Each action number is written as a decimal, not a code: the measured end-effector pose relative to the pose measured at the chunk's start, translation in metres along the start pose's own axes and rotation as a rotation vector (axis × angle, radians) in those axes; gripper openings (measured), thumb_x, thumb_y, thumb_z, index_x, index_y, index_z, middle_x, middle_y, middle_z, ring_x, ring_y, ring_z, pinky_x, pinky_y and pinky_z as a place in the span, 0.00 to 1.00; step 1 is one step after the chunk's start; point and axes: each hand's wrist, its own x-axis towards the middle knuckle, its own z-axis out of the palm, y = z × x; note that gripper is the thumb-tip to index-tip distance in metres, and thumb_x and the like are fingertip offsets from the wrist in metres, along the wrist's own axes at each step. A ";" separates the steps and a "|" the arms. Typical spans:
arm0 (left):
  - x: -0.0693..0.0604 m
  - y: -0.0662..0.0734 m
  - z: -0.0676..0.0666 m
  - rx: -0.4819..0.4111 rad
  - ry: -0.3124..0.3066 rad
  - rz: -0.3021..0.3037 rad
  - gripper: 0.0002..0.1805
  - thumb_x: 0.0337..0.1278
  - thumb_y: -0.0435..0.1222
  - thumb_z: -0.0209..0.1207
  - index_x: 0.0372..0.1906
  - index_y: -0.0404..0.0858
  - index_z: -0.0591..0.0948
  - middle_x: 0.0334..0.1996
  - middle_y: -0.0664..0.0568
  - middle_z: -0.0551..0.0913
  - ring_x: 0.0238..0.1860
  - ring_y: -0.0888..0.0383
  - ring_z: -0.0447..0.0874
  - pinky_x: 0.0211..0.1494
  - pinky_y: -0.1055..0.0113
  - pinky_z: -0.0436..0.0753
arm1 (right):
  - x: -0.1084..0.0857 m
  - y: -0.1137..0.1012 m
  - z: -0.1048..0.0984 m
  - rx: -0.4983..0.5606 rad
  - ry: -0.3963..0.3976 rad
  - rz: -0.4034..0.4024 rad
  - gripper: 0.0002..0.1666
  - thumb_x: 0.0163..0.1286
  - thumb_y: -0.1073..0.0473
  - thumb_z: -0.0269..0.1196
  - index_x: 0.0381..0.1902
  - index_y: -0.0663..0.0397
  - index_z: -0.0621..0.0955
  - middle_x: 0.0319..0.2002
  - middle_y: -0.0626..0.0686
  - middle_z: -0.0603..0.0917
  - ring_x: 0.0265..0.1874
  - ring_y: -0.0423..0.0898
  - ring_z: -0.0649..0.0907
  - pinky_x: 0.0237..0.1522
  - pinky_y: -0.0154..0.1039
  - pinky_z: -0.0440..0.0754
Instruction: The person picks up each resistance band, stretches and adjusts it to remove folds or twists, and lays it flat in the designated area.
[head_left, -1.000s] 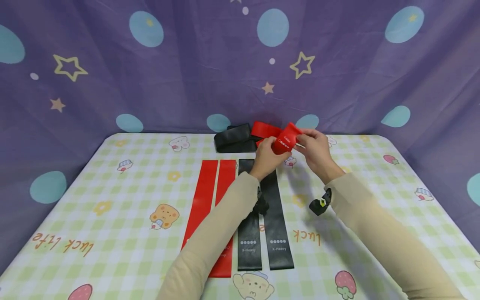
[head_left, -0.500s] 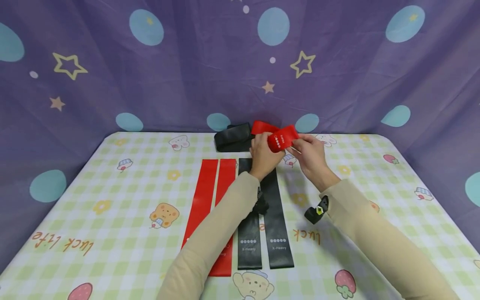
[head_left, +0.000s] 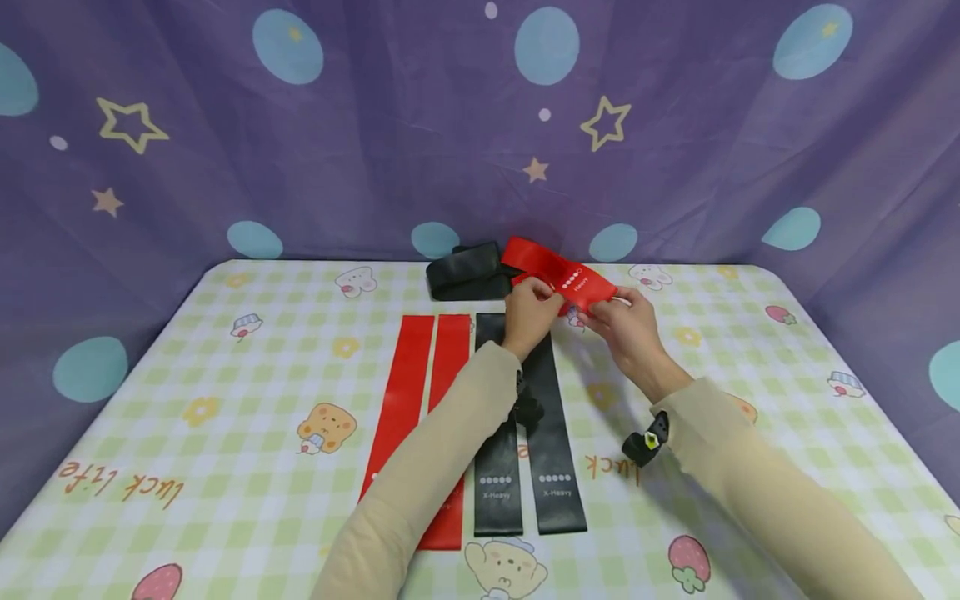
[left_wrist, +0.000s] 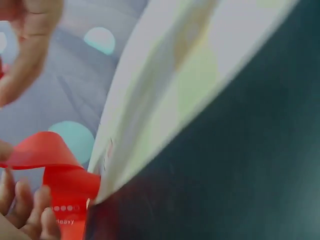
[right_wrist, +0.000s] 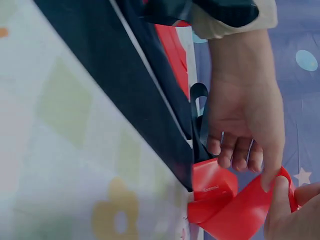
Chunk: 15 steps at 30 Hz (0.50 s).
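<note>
A red resistance loop band (head_left: 588, 287) marked "Heavy" stretches toward the right at the table's back. My right hand (head_left: 627, 329) pinches its right end between thumb and fingers. With curled fingers, my left hand (head_left: 531, 317) grips the band's near edge farther left; its thumb presses the red rubber in the right wrist view. The left wrist view catches the left hand's fingers (left_wrist: 30, 207) beside the red band's folds (left_wrist: 47, 150). A folded black band (head_left: 467, 273) lies against the red one at the back.
Two red bands (head_left: 408, 362) and two black "X-Heavy" bands (head_left: 557, 433) lie flat in a row nearer the front, partly under the left sleeve (head_left: 431, 458). A checked tablecloth (head_left: 247, 400) covers the table; a purple curtain (head_left: 375, 125) hangs behind its back edge.
The red band's raised, folded end has been unfolded and laid out toward the right, with its print turned. My right hand has moved slightly right; the left stays near the same spot.
</note>
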 end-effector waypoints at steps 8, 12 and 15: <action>-0.003 0.007 0.004 -0.540 -0.381 -0.408 0.12 0.65 0.32 0.50 0.43 0.28 0.81 0.23 0.54 0.79 0.23 0.62 0.78 0.33 0.72 0.79 | -0.007 0.009 -0.010 -0.088 -0.048 0.040 0.11 0.63 0.74 0.48 0.44 0.63 0.66 0.40 0.53 0.73 0.25 0.39 0.82 0.36 0.30 0.84; -0.002 0.013 0.005 -0.809 -0.400 -0.519 0.17 0.67 0.31 0.48 0.56 0.27 0.76 0.40 0.44 0.84 0.32 0.59 0.80 0.49 0.65 0.82 | -0.007 0.013 -0.016 -0.126 -0.070 0.050 0.12 0.63 0.75 0.49 0.45 0.65 0.67 0.31 0.48 0.77 0.25 0.38 0.82 0.35 0.31 0.84; -0.001 0.019 0.007 -0.919 -0.396 -0.563 0.20 0.68 0.32 0.48 0.60 0.27 0.73 0.54 0.40 0.80 0.39 0.57 0.80 0.62 0.58 0.76 | -0.007 0.016 -0.021 -0.136 -0.088 0.046 0.10 0.62 0.75 0.49 0.42 0.65 0.67 0.25 0.47 0.78 0.24 0.38 0.81 0.34 0.31 0.84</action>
